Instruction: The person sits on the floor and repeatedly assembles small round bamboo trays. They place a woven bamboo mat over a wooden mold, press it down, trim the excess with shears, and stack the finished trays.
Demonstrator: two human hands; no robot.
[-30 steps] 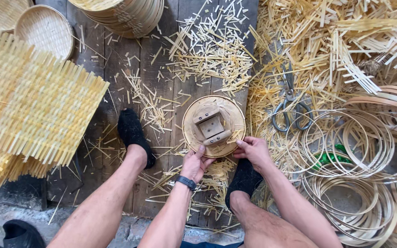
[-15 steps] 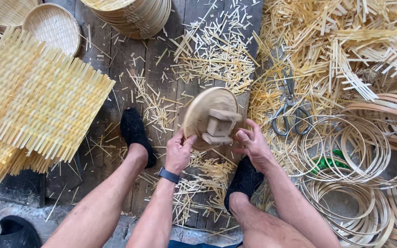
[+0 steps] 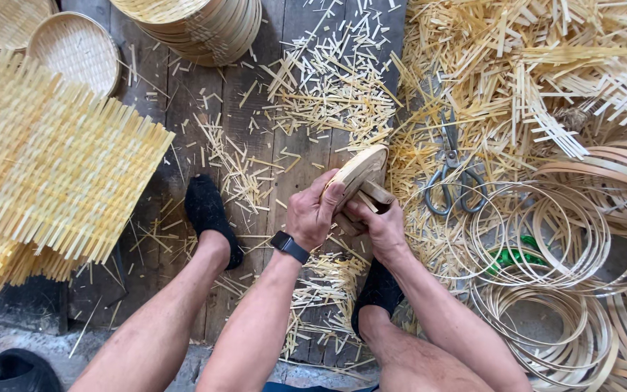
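Clearly at risk of slipping: round wooden mould (image 3: pixel 355 176) tipped up on edge between both hands, held only by fingers, so a loosened grip could drop it onto the plank floor (image 3: pixel 183 123) among the bamboo offcuts (image 3: pixel 328 87). Left hand (image 3: pixel 315 213) curled around the disc's near rim, thumb pressed on its face; right hand (image 3: pixel 377 221) just beneath, pinching the block-shaped handle (image 3: pixel 373 196) on the back. Scissors (image 3: pixel 450 174) close by on the right, well clear.
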